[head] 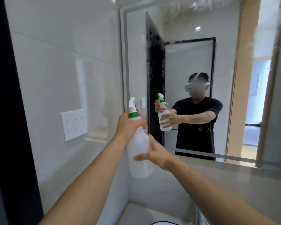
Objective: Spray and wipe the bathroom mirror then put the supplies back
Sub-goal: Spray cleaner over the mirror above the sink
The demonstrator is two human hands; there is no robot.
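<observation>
A translucent white spray bottle (139, 148) with a green collar and white trigger head is held up in front of the bathroom mirror (230, 65). My left hand (128, 125) grips its neck just under the trigger. My right hand (154, 153) wraps around the lower body of the bottle. The nozzle points toward the mirror's left part. Fine spray droplets cover the glass over the dark reflected door edge and along the top. No cloth is in view.
A white wall socket plate (74, 125) sits on the tiled left wall. A dark door frame (10, 111) runs down the far left. The pale counter and sink edge (152, 213) lie below. The mirror reflects a person holding the bottle.
</observation>
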